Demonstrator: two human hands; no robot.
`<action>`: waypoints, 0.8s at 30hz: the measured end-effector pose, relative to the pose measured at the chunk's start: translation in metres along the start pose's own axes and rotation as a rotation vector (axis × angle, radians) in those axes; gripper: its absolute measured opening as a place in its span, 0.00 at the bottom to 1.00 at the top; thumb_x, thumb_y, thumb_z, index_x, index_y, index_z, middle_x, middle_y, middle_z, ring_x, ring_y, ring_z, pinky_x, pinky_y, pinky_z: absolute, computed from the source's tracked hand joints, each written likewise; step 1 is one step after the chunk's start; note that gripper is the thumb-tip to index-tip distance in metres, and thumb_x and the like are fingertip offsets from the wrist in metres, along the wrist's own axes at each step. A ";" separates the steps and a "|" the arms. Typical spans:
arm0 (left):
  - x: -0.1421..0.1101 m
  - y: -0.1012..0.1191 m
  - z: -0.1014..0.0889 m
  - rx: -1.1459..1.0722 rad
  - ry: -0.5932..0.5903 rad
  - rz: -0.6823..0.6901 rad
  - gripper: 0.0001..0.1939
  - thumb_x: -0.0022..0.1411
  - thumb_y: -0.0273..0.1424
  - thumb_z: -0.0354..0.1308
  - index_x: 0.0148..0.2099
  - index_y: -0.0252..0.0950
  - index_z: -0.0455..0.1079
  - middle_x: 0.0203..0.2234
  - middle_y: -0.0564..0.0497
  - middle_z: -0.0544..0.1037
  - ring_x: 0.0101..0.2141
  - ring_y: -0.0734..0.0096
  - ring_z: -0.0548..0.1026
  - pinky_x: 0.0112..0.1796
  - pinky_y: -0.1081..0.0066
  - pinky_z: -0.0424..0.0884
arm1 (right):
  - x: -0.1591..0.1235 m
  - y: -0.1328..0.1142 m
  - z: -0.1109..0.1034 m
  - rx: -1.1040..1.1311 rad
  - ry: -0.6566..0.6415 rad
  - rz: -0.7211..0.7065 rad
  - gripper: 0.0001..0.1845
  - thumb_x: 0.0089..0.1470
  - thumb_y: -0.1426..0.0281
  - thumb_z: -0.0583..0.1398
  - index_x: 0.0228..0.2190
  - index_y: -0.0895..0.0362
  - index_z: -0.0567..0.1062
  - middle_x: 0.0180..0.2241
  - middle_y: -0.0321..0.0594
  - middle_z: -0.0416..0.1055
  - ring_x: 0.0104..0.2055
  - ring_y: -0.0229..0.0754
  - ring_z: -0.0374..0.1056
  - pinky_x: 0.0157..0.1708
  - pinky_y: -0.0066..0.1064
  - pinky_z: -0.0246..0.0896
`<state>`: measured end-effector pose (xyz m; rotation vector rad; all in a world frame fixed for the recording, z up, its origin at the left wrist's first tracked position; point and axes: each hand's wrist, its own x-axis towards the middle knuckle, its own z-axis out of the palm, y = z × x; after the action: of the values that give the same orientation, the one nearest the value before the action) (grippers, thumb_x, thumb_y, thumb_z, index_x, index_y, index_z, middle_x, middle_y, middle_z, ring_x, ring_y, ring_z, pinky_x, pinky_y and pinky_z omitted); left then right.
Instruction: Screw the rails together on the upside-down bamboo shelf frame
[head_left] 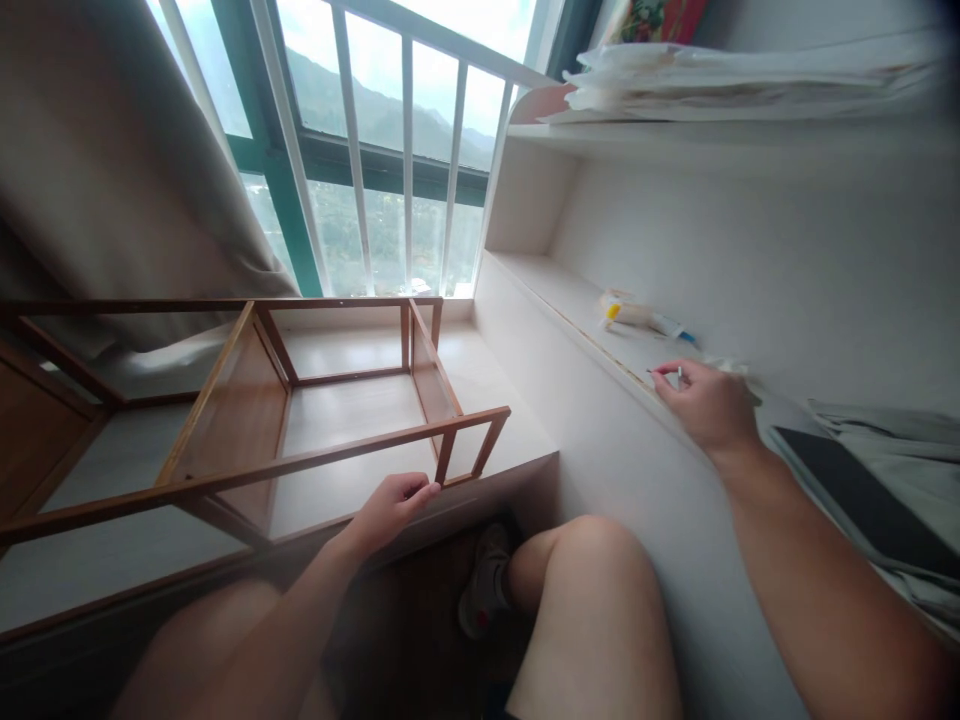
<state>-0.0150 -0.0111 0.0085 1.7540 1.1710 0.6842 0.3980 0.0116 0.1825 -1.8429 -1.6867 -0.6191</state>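
A wooden shelf frame (247,400) lies on its side on the pale window ledge (352,400). My left hand (390,510) rests at the ledge's front edge, fingers curled, thumb touching the frame's lower right corner post. My right hand (705,405) reaches onto the white side shelf (570,300), fingers pinched on a small thin screw-like piece (679,374). A small tube with a yellow and blue end (637,315) lies on that shelf just beyond my right hand.
A beige curtain (112,170) hangs at the left. White window bars (409,160) stand behind the frame. Stacked papers (735,80) sit on an upper shelf. A dark tablet (862,490) on grey cloth lies at the right. My bare knees (592,570) are below.
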 end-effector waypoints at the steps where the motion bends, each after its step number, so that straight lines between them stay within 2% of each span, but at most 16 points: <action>1: -0.001 -0.001 0.004 -0.012 -0.001 -0.019 0.24 0.64 0.48 0.47 0.23 0.36 0.56 0.18 0.58 0.56 0.24 0.75 0.56 0.27 0.73 0.53 | 0.002 0.004 0.002 0.026 0.006 0.007 0.13 0.53 0.61 0.60 0.30 0.58 0.78 0.16 0.31 0.57 0.20 0.36 0.53 0.26 0.29 0.47; 5: -0.004 0.001 0.019 -0.044 -0.056 -0.060 0.24 0.63 0.49 0.48 0.24 0.35 0.59 0.18 0.57 0.59 0.24 0.74 0.58 0.28 0.73 0.54 | 0.012 0.006 -0.003 0.091 0.008 -0.025 0.14 0.53 0.61 0.59 0.30 0.58 0.79 0.15 0.30 0.56 0.19 0.35 0.52 0.26 0.28 0.48; 7: -0.005 0.007 0.029 -0.043 -0.086 -0.070 0.25 0.62 0.50 0.49 0.24 0.35 0.60 0.18 0.57 0.60 0.24 0.74 0.59 0.28 0.73 0.55 | 0.008 -0.005 -0.011 0.116 0.005 -0.046 0.13 0.54 0.61 0.60 0.30 0.57 0.79 0.16 0.31 0.57 0.19 0.36 0.54 0.26 0.28 0.49; 9: -0.007 0.015 0.039 -0.068 -0.124 -0.091 0.26 0.62 0.51 0.49 0.24 0.35 0.61 0.17 0.57 0.60 0.22 0.75 0.58 0.26 0.73 0.54 | -0.008 -0.024 -0.020 0.161 -0.022 -0.082 0.13 0.56 0.62 0.59 0.32 0.57 0.79 0.16 0.32 0.61 0.19 0.36 0.56 0.27 0.29 0.49; 11: -0.012 0.026 0.050 -0.131 -0.185 -0.113 0.26 0.62 0.52 0.48 0.25 0.35 0.62 0.15 0.58 0.59 0.20 0.76 0.58 0.24 0.74 0.52 | -0.037 -0.050 -0.026 0.288 -0.126 -0.165 0.13 0.59 0.62 0.57 0.34 0.56 0.79 0.19 0.35 0.66 0.20 0.37 0.60 0.27 0.29 0.51; 13: -0.019 0.036 0.060 -0.213 -0.251 -0.079 0.28 0.63 0.53 0.46 0.25 0.34 0.62 0.14 0.58 0.58 0.18 0.78 0.57 0.23 0.74 0.51 | -0.077 -0.079 -0.025 0.447 -0.273 -0.286 0.13 0.61 0.63 0.55 0.35 0.54 0.78 0.22 0.36 0.72 0.22 0.37 0.65 0.28 0.28 0.55; 16: -0.033 0.046 0.073 -0.423 -0.354 -0.073 0.31 0.63 0.57 0.41 0.26 0.35 0.62 0.13 0.57 0.60 0.16 0.79 0.57 0.20 0.75 0.48 | -0.143 -0.118 -0.007 0.599 -0.467 -0.428 0.11 0.61 0.65 0.54 0.35 0.50 0.77 0.28 0.37 0.77 0.29 0.41 0.72 0.32 0.30 0.58; 18: -0.042 0.046 0.080 -0.568 -0.368 -0.104 0.32 0.62 0.59 0.41 0.26 0.35 0.61 0.13 0.57 0.59 0.15 0.79 0.56 0.18 0.75 0.47 | -0.180 -0.134 0.008 0.627 -0.543 -0.403 0.08 0.59 0.66 0.56 0.34 0.49 0.76 0.27 0.35 0.77 0.28 0.43 0.73 0.29 0.30 0.59; 20: -0.048 0.044 0.085 -0.635 -0.352 -0.130 0.31 0.61 0.59 0.45 0.24 0.36 0.59 0.13 0.59 0.56 0.14 0.81 0.54 0.17 0.76 0.48 | -0.205 -0.142 0.021 0.627 -0.554 -0.321 0.06 0.56 0.67 0.57 0.34 0.49 0.76 0.26 0.34 0.77 0.26 0.43 0.73 0.27 0.31 0.58; 24: -0.053 0.041 0.092 -0.624 -0.375 -0.171 0.27 0.58 0.57 0.52 0.28 0.36 0.60 0.14 0.62 0.52 0.14 0.83 0.50 0.15 0.78 0.48 | -0.223 -0.145 0.030 0.618 -0.574 -0.277 0.05 0.53 0.69 0.59 0.33 0.50 0.76 0.27 0.35 0.78 0.29 0.44 0.74 0.29 0.30 0.59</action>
<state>0.0561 -0.0997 0.0055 1.1719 0.7316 0.5135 0.2303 -0.1248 0.0242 -1.4057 -2.1941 0.3616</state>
